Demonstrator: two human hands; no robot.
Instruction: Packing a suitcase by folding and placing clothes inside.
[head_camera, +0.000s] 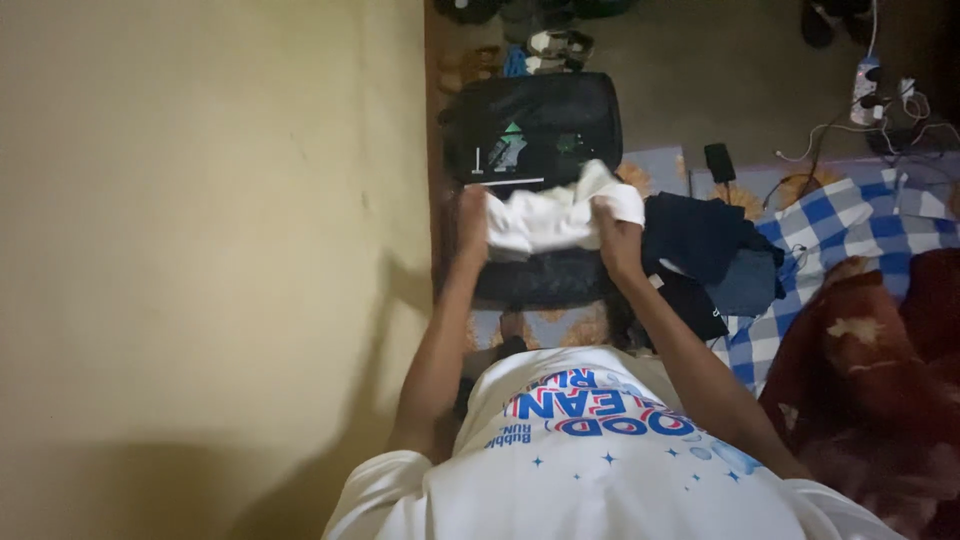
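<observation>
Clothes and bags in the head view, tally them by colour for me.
White garment, held in left hand and right hand: 1
Black suitcase: 1
Dark navy clothes pile: 1
Blue-and-white checked cloth: 1
Dark red blanket: 1
Total: 5
</observation>
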